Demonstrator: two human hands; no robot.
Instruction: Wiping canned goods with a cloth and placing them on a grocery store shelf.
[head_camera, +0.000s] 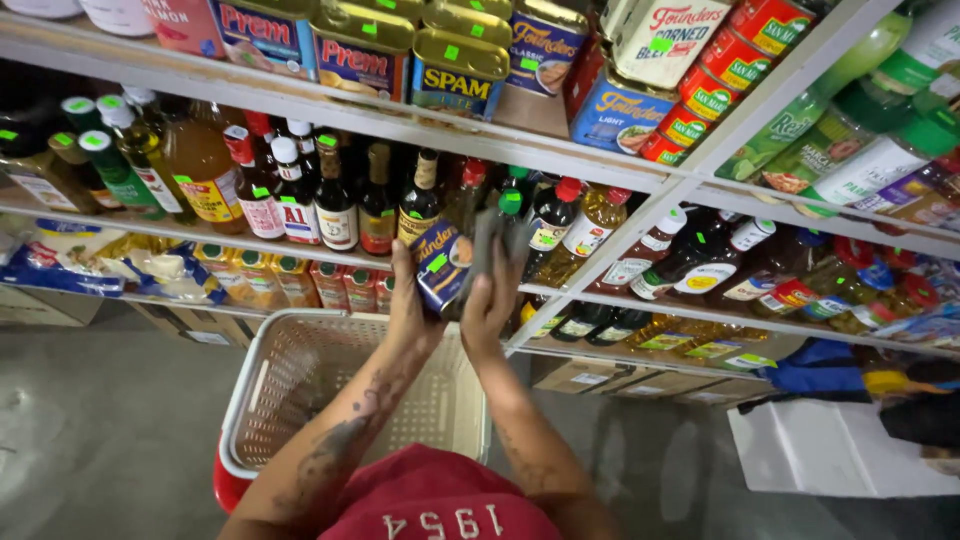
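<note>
Both hands raised at frame centre, over an empty beige mesh shopping basket (300, 390) with a red base. Left hand (412, 305) fingers wrapped round a small blue rectangular can (443, 265) with a green sticker, held tilted at 12 o'clock from the basket's far rim. Right hand (490, 300) sits at 3 o'clock of the can, fingers curled on a grey cloth (490, 240) pressed to the can's side, so it is closed on the cloth. Sauce bottles (340, 205) line the shelf just behind, at 11 to 1 o'clock; stacked tins (455, 70) on the shelf above. Risk: the can sits near the basket's far rim, so a slip could miss the basket and hit the floor; knuckles are near the glass bottles and could tip one.
</note>
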